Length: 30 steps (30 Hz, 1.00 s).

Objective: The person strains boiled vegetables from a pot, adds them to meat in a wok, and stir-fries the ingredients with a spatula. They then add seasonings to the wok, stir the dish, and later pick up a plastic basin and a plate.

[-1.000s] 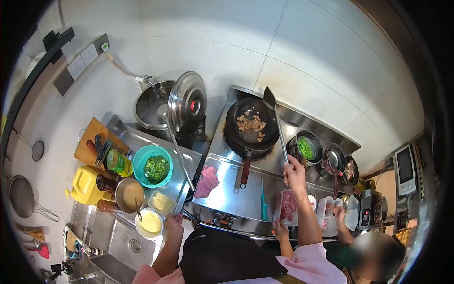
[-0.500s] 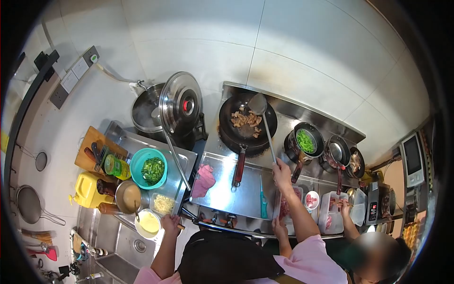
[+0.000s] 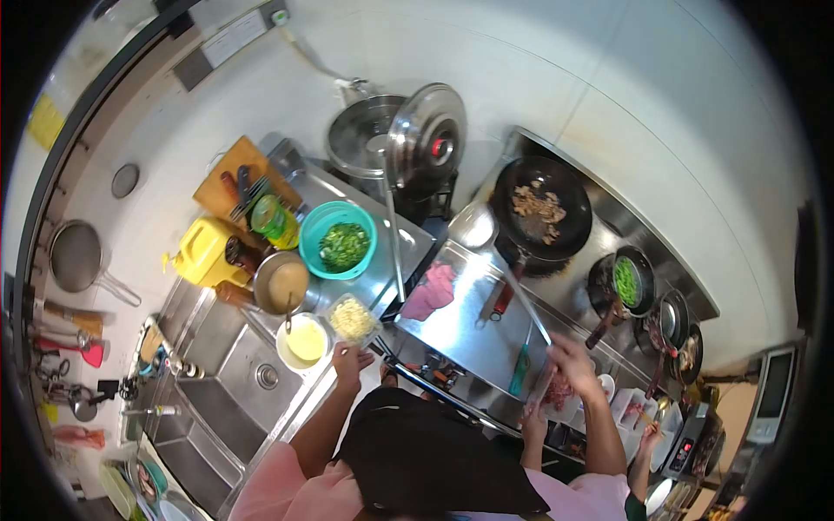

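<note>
The person's right hand [image 3: 571,363] is closed around the handle of a long spatula [image 3: 473,227], whose head hangs just left of the wok [image 3: 571,217]. The left hand [image 3: 348,363] is loosely curled beside the white bowl [image 3: 286,353], just below a tub [image 3: 373,333] of pale chopped pieces; whether it grips anything, I cannot tell. Brown cooked pieces [image 3: 538,208] lie in the wok. To handle the spatula well, I would keep a firm grip, hold its head level so nothing drips on the pink cloth [image 3: 430,293], and steer clear of the wok's handle and the co-worker's hand [image 3: 533,423]. Half a second ago the spatula's head was over the wok's far side; now it is outside the rim, and the view has swung round.
</note>
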Available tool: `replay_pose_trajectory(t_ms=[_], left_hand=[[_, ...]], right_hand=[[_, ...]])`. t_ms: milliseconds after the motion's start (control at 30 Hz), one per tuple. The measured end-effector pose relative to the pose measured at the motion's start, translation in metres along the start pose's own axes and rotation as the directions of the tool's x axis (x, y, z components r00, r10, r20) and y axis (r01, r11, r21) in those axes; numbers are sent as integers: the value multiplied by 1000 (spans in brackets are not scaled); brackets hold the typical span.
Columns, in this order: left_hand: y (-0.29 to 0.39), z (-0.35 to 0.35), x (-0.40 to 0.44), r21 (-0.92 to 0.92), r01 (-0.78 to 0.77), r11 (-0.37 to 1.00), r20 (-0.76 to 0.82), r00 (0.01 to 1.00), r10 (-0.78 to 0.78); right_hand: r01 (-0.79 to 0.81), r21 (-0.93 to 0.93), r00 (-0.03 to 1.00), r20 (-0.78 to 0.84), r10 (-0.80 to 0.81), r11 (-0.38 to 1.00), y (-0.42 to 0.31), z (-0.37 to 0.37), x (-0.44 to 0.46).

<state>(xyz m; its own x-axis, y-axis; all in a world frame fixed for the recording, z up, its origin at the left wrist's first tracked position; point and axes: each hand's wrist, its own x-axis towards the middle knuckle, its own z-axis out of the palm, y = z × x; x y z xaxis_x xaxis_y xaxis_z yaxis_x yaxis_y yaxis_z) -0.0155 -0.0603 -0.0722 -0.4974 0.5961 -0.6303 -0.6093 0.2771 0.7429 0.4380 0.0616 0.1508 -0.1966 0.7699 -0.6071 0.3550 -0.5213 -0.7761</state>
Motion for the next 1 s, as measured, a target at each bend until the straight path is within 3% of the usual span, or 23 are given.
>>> replay_pose_trajectory(t_ms=[67,167,267,467,567,667,733,767,1000], left_hand=[[8,8,-7,29,-53,998,14,999,52],[14,14,-10,43,-94,995,53,994,92],[10,17,-7,62,-139,988,46,990,136],[18,31,-14,140,-189,972,49,982,183],[12,30,-8,169,-192,967,63,981,184],[14,28,-7,159,-167,973,73,985,157],[18,28,-7,135,-153,979,73,987,144],[19,29,-7,127,-143,982,76,988,134],[24,21,7,-43,-9,999,63,998,11]], right_hand=[[-14,-107,998,66,21,994,13,25,-10],[358,-464,929,264,-259,810,31,69,-14],[335,-597,935,303,-182,729,-10,117,-39],[391,-716,920,314,-234,578,10,147,-35],[408,-573,906,352,-236,710,21,156,-25],[289,-407,918,375,-130,866,32,158,-20],[-12,-176,931,356,75,984,29,155,-25],[-167,-52,914,367,175,985,28,152,-27],[-337,294,857,489,162,894,39,132,-33]])
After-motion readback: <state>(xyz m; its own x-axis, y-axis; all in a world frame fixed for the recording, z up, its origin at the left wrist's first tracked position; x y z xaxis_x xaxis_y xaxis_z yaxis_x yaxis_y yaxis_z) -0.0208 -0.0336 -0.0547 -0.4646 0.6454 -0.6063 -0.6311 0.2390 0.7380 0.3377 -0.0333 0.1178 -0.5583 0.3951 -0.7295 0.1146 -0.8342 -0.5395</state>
